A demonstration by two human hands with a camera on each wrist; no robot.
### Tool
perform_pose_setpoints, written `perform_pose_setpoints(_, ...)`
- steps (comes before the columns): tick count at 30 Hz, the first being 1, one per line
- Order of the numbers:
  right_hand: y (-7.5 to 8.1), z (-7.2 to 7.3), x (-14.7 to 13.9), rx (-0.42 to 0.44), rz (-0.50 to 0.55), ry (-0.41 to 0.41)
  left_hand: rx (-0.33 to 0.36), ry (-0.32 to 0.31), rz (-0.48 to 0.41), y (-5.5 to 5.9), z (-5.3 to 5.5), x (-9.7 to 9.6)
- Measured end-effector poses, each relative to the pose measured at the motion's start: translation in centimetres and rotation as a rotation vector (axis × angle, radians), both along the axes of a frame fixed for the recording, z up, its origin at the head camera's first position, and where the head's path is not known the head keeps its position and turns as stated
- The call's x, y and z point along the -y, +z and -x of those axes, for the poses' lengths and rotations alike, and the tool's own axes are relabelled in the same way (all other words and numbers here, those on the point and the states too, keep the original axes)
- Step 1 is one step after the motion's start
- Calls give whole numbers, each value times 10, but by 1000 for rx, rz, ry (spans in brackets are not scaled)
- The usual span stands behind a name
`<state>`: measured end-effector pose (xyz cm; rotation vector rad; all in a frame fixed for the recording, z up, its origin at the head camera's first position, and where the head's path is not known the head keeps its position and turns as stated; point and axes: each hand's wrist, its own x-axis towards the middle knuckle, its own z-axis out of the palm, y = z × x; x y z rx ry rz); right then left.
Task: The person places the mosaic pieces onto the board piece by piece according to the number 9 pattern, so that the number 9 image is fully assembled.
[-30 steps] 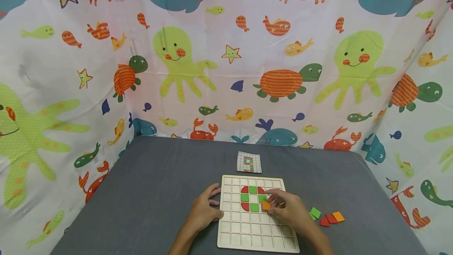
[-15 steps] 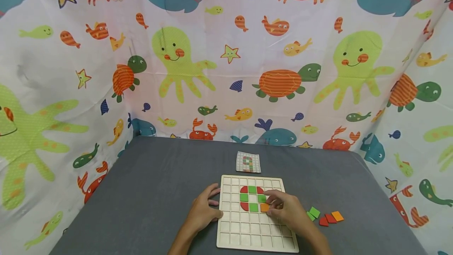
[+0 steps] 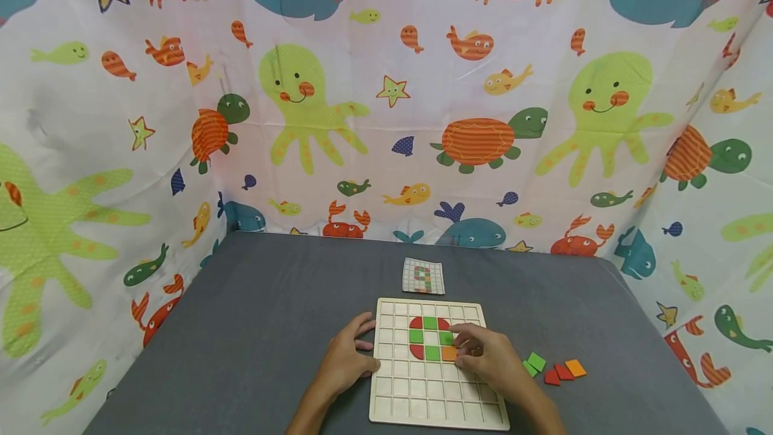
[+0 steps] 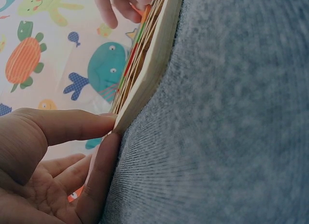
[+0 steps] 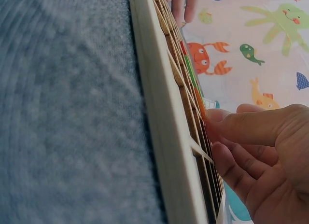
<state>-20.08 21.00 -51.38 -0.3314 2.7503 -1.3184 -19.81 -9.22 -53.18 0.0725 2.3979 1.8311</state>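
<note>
A pale wooden grid board (image 3: 423, 409) lies on the dark grey cloth. Near its middle sit red rounded tiles (image 3: 417, 352) and green square tiles (image 3: 432, 353) in a ring. At the ring's lower right corner, my right hand (image 3: 492, 354) pinches an orange square tile (image 3: 448, 353) between thumb and fingers; the tile is down at its cell, also seen edge-on as an orange tile (image 5: 200, 99) in the right wrist view. My left hand (image 3: 345, 354) rests against the board's left edge, thumb and fingers spread along it. In the left wrist view its thumb (image 4: 82, 125) touches the rim.
A small printed card (image 3: 423, 276) with a coloured grid pattern lies beyond the board. To the right are loose green tiles (image 3: 536, 362), red tiles (image 3: 564, 372) and an orange tile (image 3: 576, 368). Patterned sea-animal curtains (image 3: 362, 113) enclose the table's back and sides.
The orange tile in my right hand has come down from a slightly raised, tilted position into line with its cell beside the green tile. The left hand stays at the board's edge.
</note>
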Motion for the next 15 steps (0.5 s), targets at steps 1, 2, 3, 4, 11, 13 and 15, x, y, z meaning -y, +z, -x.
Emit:
perform_pose_setpoints(1,0,0,0,0,2,2,0,0,-2,0,0,0)
perform_pose_setpoints(2,0,0,0,-1,3,4,-1,0,-4,0,0,0)
perform_pose_setpoints(3,0,0,0,-1,5,5,1,0,-3,0,0,0)
perform_pose_setpoints(4,1,0,1,-2,7,6,1,0,-2,0,0,0)
perform_pose_setpoints(11,0,-1,-2,8,30,-8,3,-3,-2,1,-1,0)
perform_pose_setpoints(13,0,-1,-4,4,39,-11,4,-6,-5,1,0,0)
perform_pose_setpoints(15,0,-1,-7,-1,51,-17,5,-7,-6,2,0,0)
